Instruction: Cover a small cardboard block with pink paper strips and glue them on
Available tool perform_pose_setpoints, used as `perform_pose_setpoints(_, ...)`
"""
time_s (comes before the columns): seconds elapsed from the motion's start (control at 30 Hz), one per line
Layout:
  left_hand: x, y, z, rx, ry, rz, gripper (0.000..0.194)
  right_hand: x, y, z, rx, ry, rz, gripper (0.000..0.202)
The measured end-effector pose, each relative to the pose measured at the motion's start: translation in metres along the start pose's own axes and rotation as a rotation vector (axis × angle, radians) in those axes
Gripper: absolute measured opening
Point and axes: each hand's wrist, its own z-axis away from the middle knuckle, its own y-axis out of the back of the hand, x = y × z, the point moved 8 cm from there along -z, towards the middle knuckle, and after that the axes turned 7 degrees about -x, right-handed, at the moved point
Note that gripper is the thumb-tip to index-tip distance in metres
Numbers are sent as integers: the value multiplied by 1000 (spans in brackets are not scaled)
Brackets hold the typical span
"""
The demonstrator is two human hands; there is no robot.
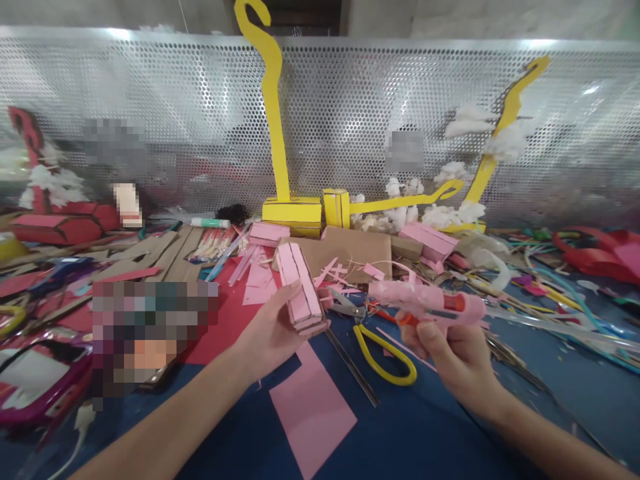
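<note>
My left hand [273, 327] is wrapped round a small pink paper-covered box [299, 287] with dark, uncovered edges, held tilted above the table. In my right hand [457, 353] is a pink hot glue gun [427, 300] with an orange trigger; its nozzle points left towards the box, apart from it. Between and below the hands lie yellow-handled scissors [385, 360] and a thin dark metal strip [353, 367]. A cut sheet of pink paper [315, 413] rests on the blue table below the box.
Yellow hook-shaped pieces on box bases, one upright [275, 120], stand against a perforated metal screen [200, 100]. Brown cardboard [350, 250], pink boxes [430, 243] and paper scraps crowd the back. Cardboard strips [165, 253] and a purple case [55, 400] lie left, tubes and cords right.
</note>
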Motion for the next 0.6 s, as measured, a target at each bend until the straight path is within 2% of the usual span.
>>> perform_pose_setpoints(0.2,2,1,-2,-5,-42,5,38,4,3,1,0,1,45,35)
perform_pose_setpoints(0.4,4,-6,-3,-152,-53,6,43,7,2,2,-43,-13,53,41)
perform_pose_setpoints(0.5,7,-7,-2,-170,-71,48,41,8,1,4,-59,-11,29,36)
perform_pose_setpoints(0.6,8,-8,-1,-163,-70,15,48,8,0,7,-91,17,29,29)
